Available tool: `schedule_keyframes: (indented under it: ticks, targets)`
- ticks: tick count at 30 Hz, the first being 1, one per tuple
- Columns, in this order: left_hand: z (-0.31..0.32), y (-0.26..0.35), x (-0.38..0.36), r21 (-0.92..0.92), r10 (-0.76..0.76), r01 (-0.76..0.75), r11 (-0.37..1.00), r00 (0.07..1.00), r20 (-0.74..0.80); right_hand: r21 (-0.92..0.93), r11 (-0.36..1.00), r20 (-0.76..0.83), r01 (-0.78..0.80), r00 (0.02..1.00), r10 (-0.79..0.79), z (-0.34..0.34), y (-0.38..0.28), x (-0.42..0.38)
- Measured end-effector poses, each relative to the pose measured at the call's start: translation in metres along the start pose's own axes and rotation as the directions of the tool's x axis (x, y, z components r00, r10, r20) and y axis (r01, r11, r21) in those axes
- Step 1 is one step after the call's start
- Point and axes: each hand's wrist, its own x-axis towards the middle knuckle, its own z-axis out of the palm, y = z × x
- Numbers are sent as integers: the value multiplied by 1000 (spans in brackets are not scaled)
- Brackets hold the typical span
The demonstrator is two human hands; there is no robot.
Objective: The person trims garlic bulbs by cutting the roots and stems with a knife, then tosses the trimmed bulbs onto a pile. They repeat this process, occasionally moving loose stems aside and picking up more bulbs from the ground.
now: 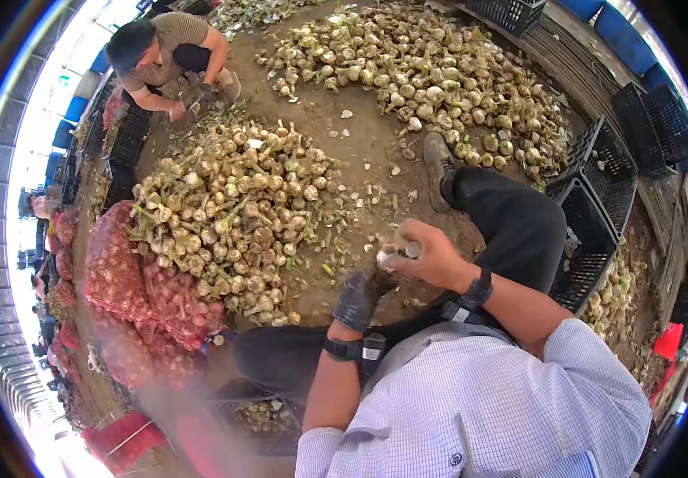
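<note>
Lower centre, the right hand [438, 261] has fingers round a garlic bulb [390, 258], best steadied (left hand's [356, 301] grip: cannot tell).

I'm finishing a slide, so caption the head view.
A bare right hand holds a garlic bulb beside a gloved left hand, near a garlic heap.

The floor [368, 151] before me is brown, like bare earth. On my left lies a big heap of garlic bulbs [232, 215]; farther, to the right, a second heap [440, 80] is spread. Pale scraps [336, 231] are scattered between. Red net sacks [117, 263] sit beside the nearer heap.
</note>
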Motion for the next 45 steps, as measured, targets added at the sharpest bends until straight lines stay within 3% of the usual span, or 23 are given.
schedule_keyframes:
  ticks: [1,2,4,5,6,8,11,14,16,18,20,22,23,25,27,28,30,31,34,35,37,41,45]
  targets:
    - [-5,-6,2,575,218,-224,787,973,81,-103,987,-3,127,992,-128,1,-4,1]
    - [2,-3,2,902,335,-361,236,902,273,-105,979,-1,173,985,-174,5,-4,1]
    - [3,-1,8,893,336,-331,304,915,225,-110,959,-2,260,965,-262,10,-3,-1]
    - [-4,-1,13,477,173,-152,866,985,1,-129,971,-1,202,979,-204,9,-1,-1]
    - [-7,-2,17,-194,-107,93,977,992,-65,-148,978,0,144,989,-146,6,1,-2]
    - [-23,-15,17,419,239,-210,883,971,-16,-180,981,31,68,997,-64,1,14,-3]
    - [-19,-2,13,399,230,-195,896,972,-43,-194,980,92,52,995,-34,1,36,-6]
    - [-46,-4,13,744,359,-304,595,929,92,-266,963,155,50,988,-9,1,36,0]
    - [-51,12,-3,895,442,-357,266,871,216,-438,898,246,-33,957,155,1,46,4]
    - [-36,42,-17,856,524,-473,-210,685,506,-577,806,247,-133,912,328,4,92,-7]
    - [-33,45,-3,710,527,-442,549,842,117,-604,767,202,-219,888,412,4,107,-2]
    - [-22,66,25,90,120,-103,991,969,-218,-498,804,128,-325,889,439,11,98,0]
    - [-1,83,42,510,327,-248,823,943,-69,-458,812,119,-362,880,459,13,101,6]
    - [50,121,76,827,536,-467,312,805,253,-375,817,112,-438,853,509,13,110,12]
    - [56,139,115,765,617,-546,341,744,256,-378,806,99,-456,845,525,14,115,13]
    - [40,138,143,665,606,-535,521,781,154,-383,801,86,-460,846,526,12,118,17]
    - [-20,129,193,743,530,-325,586,846,-48,-381,795,104,-472,833,544,9,120,20]
    - [-66,122,214,885,506,-100,455,847,-165,-375,791,113,-484,823,557,10,121,20]
    - [-200,95,240,879,481,170,446,783,-395,-404,779,145,-479,807,572,13,122,21]
    - [-191,106,227,883,490,293,367,746,-452,-400,792,160,-461,816,555,16,124,21]
    - [-234,122,250,776,429,621,-114,735,-525,-394,817,178,-422,837,518,20,128,23]
    - [-266,131,287,658,468,684,-314,715,-519,-366,797,261,-482,768,584,21,125,35]
    - [-246,141,294,711,368,698,-91,686,-627,-340,801,259,-492,770,583,21,125,37]
